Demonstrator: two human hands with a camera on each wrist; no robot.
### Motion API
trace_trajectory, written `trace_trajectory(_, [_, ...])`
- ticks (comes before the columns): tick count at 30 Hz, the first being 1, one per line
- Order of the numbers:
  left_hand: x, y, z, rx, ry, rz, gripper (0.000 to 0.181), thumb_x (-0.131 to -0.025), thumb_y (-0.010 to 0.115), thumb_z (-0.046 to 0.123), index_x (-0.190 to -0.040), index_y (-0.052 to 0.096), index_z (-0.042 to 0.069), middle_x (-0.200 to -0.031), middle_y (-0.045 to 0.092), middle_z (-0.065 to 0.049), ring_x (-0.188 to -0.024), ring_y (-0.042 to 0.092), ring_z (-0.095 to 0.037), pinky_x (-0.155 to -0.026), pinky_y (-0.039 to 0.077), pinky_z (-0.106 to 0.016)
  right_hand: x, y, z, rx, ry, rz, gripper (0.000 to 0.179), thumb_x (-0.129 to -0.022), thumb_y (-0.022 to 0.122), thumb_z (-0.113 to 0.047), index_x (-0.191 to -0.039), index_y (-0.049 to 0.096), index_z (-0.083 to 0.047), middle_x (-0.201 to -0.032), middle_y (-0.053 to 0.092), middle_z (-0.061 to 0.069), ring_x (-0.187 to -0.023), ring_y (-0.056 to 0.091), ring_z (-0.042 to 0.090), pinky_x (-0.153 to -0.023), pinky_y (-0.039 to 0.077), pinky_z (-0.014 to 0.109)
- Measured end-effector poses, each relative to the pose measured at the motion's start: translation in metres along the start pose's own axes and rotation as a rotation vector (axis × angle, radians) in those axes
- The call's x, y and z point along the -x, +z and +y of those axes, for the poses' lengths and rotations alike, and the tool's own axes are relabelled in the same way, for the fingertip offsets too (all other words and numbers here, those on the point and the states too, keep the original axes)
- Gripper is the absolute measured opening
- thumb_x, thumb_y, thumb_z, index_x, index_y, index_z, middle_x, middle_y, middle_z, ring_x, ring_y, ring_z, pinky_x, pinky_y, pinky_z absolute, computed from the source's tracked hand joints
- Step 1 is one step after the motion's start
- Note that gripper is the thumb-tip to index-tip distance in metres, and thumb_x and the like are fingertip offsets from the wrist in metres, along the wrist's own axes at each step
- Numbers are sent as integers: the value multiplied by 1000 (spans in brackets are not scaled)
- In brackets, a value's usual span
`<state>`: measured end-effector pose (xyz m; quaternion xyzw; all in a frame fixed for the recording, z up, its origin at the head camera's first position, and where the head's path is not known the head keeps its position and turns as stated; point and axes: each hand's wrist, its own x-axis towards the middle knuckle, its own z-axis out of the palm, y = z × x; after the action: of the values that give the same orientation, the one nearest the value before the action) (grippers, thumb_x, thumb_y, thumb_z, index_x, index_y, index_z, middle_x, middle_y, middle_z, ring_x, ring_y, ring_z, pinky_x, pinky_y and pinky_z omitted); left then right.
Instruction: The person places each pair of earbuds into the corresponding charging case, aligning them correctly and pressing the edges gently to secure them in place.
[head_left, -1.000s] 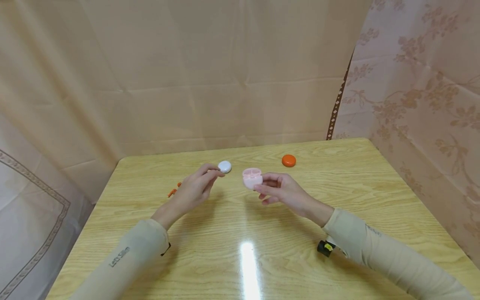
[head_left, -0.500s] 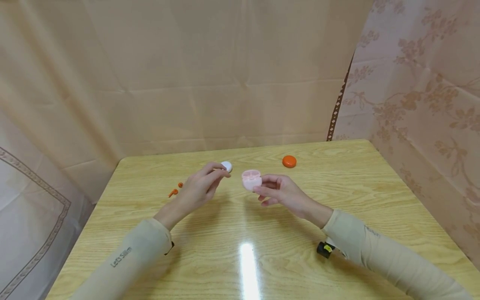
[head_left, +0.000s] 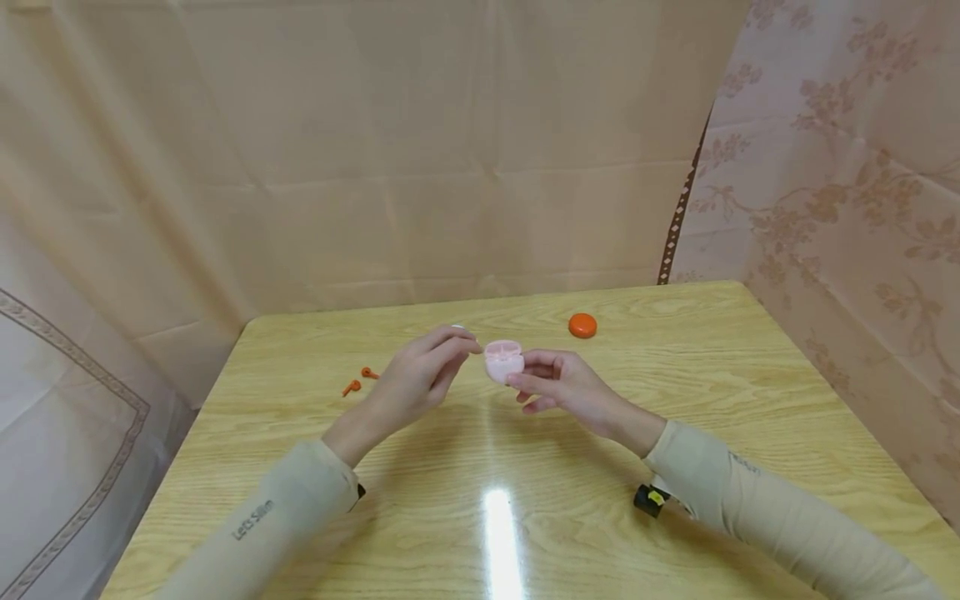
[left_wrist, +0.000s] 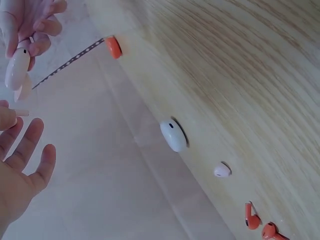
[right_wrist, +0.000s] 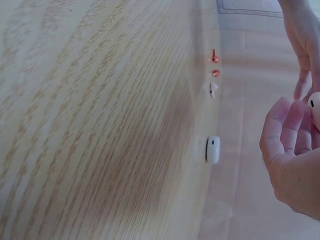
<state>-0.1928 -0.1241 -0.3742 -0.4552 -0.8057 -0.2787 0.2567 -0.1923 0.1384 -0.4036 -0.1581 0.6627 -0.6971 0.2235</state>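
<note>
My right hand (head_left: 566,387) grips a pink earbud case (head_left: 504,367) above the table with its lid raised. Just left of the case is my left hand (head_left: 420,371), fingertips close to the raised lid. In the left wrist view that hand (left_wrist: 22,175) pinches a pale pink earbud (left_wrist: 21,113), of which only the stem shows. A second pale pink earbud (left_wrist: 222,170) lies on the table; in the head view my left hand hides it. Beyond the left hand sits a white case (left_wrist: 173,135), nearly covered in the head view.
Two orange earbuds (head_left: 352,387) lie on the wooden table (head_left: 585,533) left of my left hand. An orange case (head_left: 582,325) sits towards the back right. Beige curtains (head_left: 360,150) hang behind the table.
My left hand has moved right towards the pink case, covering most of the white case and uncovering the orange earbuds. The right hand holds the pink case almost still.
</note>
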Motion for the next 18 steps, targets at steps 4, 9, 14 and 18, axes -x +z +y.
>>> trace_trajectory(4, [-3,-1,4,16,-6,-9,22,-95,66,-5,-114,69,3,-116,67,-9,-100,68,-23,-83,57,-32,0,0,0,-3,-2,-3,39,-98,71,-17,-128,61,5,-105,71,9,-86,66,20,-80,59,43])
trace_trajectory(9, [-6,0,7,25,10,-10,22,-95,65,-6,-114,69,4,-117,68,-10,-96,68,-23,-79,56,-32,-1,-2,1,3,-7,-1,39,-98,71,-18,-128,61,5,-106,71,9,-86,66,20,-80,59,44])
trace_trajectory(14, [-8,1,9,26,32,7,23,-94,66,-7,-113,70,5,-116,69,-11,-97,69,-24,-77,56,-32,0,-2,1,3,-6,0,39,-98,70,-17,-128,61,5,-105,70,9,-86,66,20,-80,60,43])
trace_trajectory(18, [-10,2,10,21,40,26,23,-93,67,-7,-112,70,5,-116,70,-11,-105,68,-26,-86,56,-35,0,-1,-1,11,-7,2,40,-97,71,-17,-129,60,6,-106,71,9,-86,66,20,-79,60,42])
